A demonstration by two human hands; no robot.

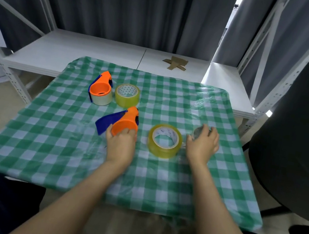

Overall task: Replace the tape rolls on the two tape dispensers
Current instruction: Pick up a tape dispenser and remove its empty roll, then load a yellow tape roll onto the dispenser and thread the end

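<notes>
Two orange-and-blue tape dispensers lie on the green checked tablecloth [64, 143]. The far dispenser [101, 88] carries a pale tape roll around its orange hub. The near dispenser [123, 123] has a bare orange hub, and my left hand [122, 144] grips that hub from the front. A yellowish tape roll [127, 95] lies flat beside the far dispenser. A second yellowish roll [164, 140] lies flat between my hands. My right hand [203, 142] is curled around a small clear, nearly used-up roll [197, 132] at the right.
A white shelf [98, 55] stands behind the table with brown cardboard scraps [175, 63] on it. A black chair [299, 129] is close at the right. Grey curtains hang behind. My knees sit under the table's front edge.
</notes>
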